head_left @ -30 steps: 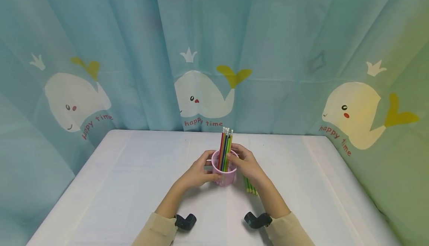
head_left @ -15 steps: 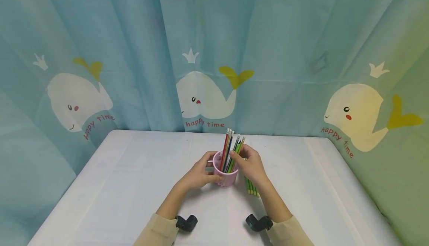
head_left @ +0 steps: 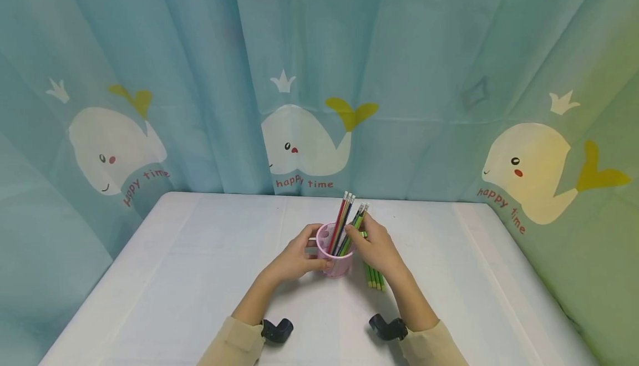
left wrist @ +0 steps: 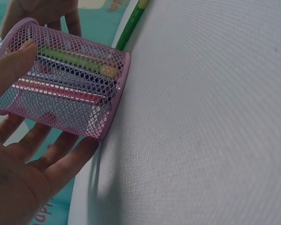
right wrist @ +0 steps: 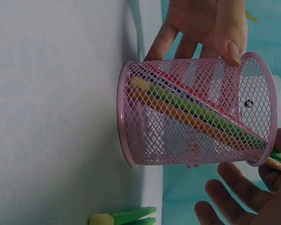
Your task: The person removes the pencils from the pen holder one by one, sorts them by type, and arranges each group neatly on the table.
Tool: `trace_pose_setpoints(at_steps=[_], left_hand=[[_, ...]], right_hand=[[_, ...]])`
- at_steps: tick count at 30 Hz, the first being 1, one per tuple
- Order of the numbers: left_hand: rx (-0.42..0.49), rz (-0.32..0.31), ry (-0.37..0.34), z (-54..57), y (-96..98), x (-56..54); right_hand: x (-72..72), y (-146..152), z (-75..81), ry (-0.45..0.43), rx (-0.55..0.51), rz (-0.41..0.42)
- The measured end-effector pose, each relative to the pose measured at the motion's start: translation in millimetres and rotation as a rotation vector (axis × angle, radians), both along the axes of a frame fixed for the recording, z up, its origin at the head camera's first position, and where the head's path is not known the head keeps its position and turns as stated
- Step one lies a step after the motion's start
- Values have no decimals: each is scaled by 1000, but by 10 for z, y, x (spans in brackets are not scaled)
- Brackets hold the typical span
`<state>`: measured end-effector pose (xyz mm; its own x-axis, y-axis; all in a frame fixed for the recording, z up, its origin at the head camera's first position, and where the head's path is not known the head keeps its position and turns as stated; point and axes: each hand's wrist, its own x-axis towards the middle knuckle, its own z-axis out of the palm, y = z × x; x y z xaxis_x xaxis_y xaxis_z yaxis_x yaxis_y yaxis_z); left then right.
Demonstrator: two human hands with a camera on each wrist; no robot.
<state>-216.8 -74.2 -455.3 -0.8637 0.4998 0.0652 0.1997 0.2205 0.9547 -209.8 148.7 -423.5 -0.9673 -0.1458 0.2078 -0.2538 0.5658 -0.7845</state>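
Observation:
A pink mesh pencil cup stands upright on the table. My left hand grips it from the left, thumb in front and fingers around the far side. Several pencils, one of them red, lean in the cup with white-tipped ends up. At the rim's right side, my right hand pinches a green pencil and an orange pencil between thumb and finger; a darker pencil lies close to them. Their lower ends show inside the cup through the mesh.
Several green pencils lie together on the white table, right of the cup and partly behind my right hand. A blue curtain with whale prints hangs along the table's back edge.
My right hand has moved slightly right, drawing the green and orange pencils apart from the others. The pencils now lean right. My left hand keeps its hold on the cup.

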Motion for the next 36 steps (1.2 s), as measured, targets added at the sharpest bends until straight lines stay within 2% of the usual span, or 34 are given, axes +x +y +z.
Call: trace_pose_setpoints(at_steps=[6,13,17,23,31,36], left_hand=[[8,-1,-2,-15,-1,-10],[-2,5,-4,-7,3,-6],[-8,6,-10,2,0,2],[4,-3,0,-1,1,-9],[-3,-3,0,-9,2,-12],[8,-1,-11,-2,5,-2]], right_hand=[[13,5,38,-15,33,-8],[-3,54,62,6,96,-70],[-7,89,71,19,78,-107],[-26,128,77,36,-68,-96],[-55,161,104,-86,-361,-22],[-41,190,133,-141,-438,45]])
